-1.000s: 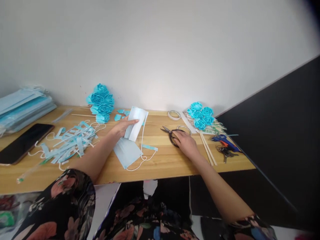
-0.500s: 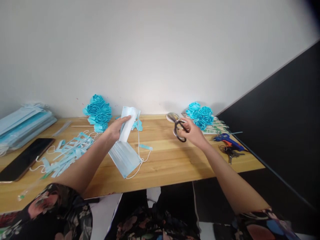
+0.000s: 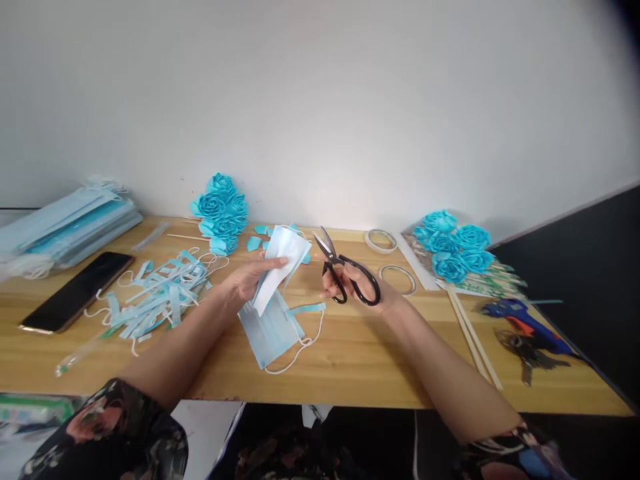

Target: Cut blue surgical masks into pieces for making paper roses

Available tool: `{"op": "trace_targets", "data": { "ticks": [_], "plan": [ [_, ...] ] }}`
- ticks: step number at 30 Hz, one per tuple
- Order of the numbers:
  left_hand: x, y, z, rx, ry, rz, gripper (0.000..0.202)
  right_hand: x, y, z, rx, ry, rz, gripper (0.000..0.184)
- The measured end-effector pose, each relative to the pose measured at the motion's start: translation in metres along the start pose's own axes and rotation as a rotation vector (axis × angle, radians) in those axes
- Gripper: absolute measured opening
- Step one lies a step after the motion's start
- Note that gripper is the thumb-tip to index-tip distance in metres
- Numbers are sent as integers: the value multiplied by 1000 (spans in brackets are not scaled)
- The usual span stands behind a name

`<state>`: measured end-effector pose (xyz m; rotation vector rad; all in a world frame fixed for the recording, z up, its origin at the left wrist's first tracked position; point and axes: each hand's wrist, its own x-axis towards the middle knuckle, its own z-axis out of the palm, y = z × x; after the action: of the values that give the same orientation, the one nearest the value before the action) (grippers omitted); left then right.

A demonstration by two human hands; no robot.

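My left hand [image 3: 253,277] pinches a folded face mask [image 3: 284,257], its white side partly facing up. Under it another pale blue face mask [image 3: 271,333] lies on the table, with a loose ear loop and a cut strip [image 3: 307,308] beside it. In my right hand [image 3: 353,280] are black-handled scissors [image 3: 334,257], their blades slightly apart and pointing up and left. The blades are close to the held mask's right edge but apart from it. Small blue cut pieces [image 3: 254,243] lie behind my left hand.
Cut strips with loops [image 3: 160,293], a phone [image 3: 77,291] and stacked masks [image 3: 75,227] are at left. Blue fabric roses [image 3: 220,210] stand at the wall; more roses [image 3: 453,247] lie right. Tape rolls [image 3: 381,241], sticks [image 3: 470,333], a glue gun [image 3: 525,323] and keys [image 3: 530,353] are also there.
My right hand has brought the scissors left, nearer the held mask, with the blades now turned towards it. The view has shifted, showing the tape rolls and sticks more fully.
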<state>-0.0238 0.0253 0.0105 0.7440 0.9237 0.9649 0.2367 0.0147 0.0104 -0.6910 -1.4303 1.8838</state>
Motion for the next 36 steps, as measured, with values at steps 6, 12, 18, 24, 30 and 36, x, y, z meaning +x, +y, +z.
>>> {"op": "trace_targets", "data": {
  "ticks": [6, 12, 18, 24, 30, 36],
  "plan": [
    [-2, -1, 1, 21, 31, -24, 47, -15, 12, 8, -28, -155, -91, 61],
    [1, -3, 4, 19, 72, -24, 54, -21, 2, 5, -120, -142, -84, 57],
    [-3, -2, 6, 53, 84, -70, 64, -22, -3, 8, -225, -83, -34, 55],
    [-9, 0, 11, 97, 30, -94, 65, -20, -13, 19, -330, 28, 86, 56],
    [-10, -3, 13, 147, -60, -72, 61, -16, -12, 18, -466, 54, 122, 58],
    [-6, -4, 8, 247, -111, -90, 62, -16, -11, 15, -432, 62, 90, 63]
  ]
}}
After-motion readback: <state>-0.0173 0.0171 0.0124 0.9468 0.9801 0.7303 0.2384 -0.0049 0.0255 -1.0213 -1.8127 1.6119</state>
